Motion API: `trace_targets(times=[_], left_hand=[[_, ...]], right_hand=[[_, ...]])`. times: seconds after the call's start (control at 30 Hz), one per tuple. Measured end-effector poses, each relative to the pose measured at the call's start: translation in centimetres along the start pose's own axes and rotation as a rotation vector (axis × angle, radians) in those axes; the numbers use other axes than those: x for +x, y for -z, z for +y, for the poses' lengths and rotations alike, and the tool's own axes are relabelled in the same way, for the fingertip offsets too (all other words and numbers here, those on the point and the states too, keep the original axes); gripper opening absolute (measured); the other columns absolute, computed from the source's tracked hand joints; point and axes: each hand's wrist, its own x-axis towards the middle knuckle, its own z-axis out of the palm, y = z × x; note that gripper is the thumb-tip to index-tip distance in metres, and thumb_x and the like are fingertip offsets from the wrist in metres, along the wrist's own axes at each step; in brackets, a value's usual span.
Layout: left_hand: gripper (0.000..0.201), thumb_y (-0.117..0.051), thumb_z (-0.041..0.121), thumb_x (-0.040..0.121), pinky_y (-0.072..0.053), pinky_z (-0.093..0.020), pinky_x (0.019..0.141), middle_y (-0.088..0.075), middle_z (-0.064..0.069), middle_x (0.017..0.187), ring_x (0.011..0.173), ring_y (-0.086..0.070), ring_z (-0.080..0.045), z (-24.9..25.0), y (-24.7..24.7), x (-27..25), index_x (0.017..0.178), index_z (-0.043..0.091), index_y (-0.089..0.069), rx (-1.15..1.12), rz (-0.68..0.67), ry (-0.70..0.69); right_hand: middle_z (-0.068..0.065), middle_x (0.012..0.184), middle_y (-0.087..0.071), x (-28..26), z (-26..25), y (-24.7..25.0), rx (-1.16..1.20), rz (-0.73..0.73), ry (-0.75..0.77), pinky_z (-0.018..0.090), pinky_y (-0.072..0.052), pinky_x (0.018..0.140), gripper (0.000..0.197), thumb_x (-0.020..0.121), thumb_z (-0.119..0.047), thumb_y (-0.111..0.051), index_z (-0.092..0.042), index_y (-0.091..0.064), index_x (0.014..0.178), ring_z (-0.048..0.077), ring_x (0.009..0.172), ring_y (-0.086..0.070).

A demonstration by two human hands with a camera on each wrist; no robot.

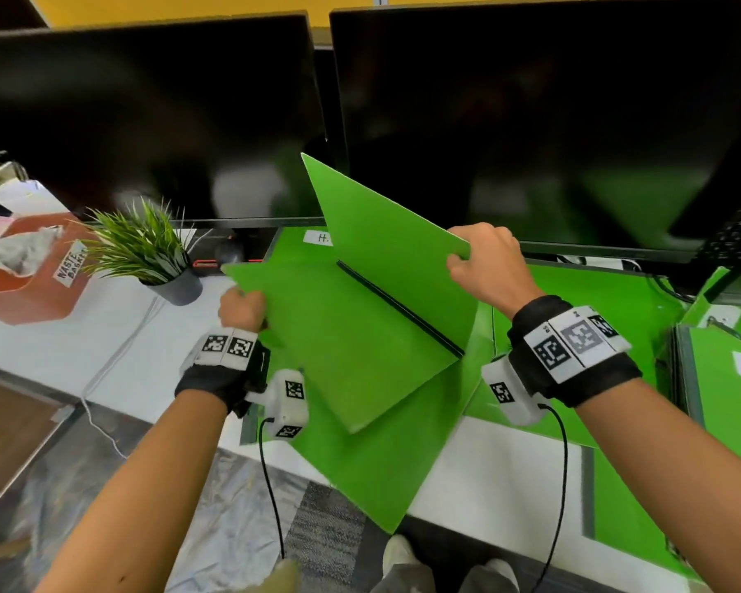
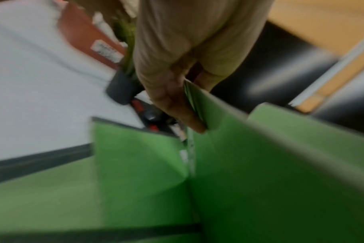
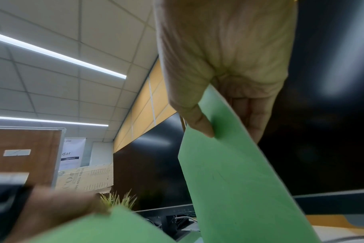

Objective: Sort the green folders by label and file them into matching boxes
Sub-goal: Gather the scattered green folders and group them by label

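Left hand (image 1: 242,309): we pinch the left cover of the open green folder (image 1: 351,336) at its far-left edge, thumb on top, fingers curled beneath. Right hand (image 1: 486,261): we pinch the right cover at its upper corner, lifting it upright. Both forearms reach forward, wrists banded. Folder: held above the desk (image 1: 103,336), in front of two dark monitors (image 1: 531,122), over more green folders (image 1: 617,301). Left: potted plant (image 1: 155,254), orange waste basket (image 1: 39,271). The left wrist view, blurred, shows a thumb along the folder edge; the right wrist view alone shows ceiling lights (image 3: 58,55).
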Motion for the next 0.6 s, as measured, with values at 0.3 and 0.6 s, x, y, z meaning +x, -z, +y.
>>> trace_targets(times=[0.3,0.6], left_hand=[[0.053,-0.036,0.009,0.099,-0.054,-0.027,0.080,-0.040,-0.010,0.147,0.108,-0.063,-0.028,8.6,-5.3,-5.9,0.148,0.016,-0.016,-0.240,-0.639,-0.206],[0.090,-0.063,0.032,0.085,-0.021,-0.043,0.117,-0.010,-0.018,0.156,0.143,-0.017,-0.032,5.0,-9.1,-4.7,0.150,0.012,-0.003,0.215,-0.380,-0.353]], right_hand=[[0.001,0.133,-0.056,-1.4,-1.4,1.2,0.184,-0.289,0.054,0.036,-0.038,0.106,0.055,0.085,-0.050,-0.056,-0.018,-0.054,0.130,0.020,0.125,-0.048],[0.008,0.108,-0.066,-1.2,2.0,4.3,0.394,0.077,-0.145,0.039,-0.047,0.096,0.023,0.089,-0.009,-0.059,-0.008,-0.064,0.111,0.024,0.102,-0.061]])
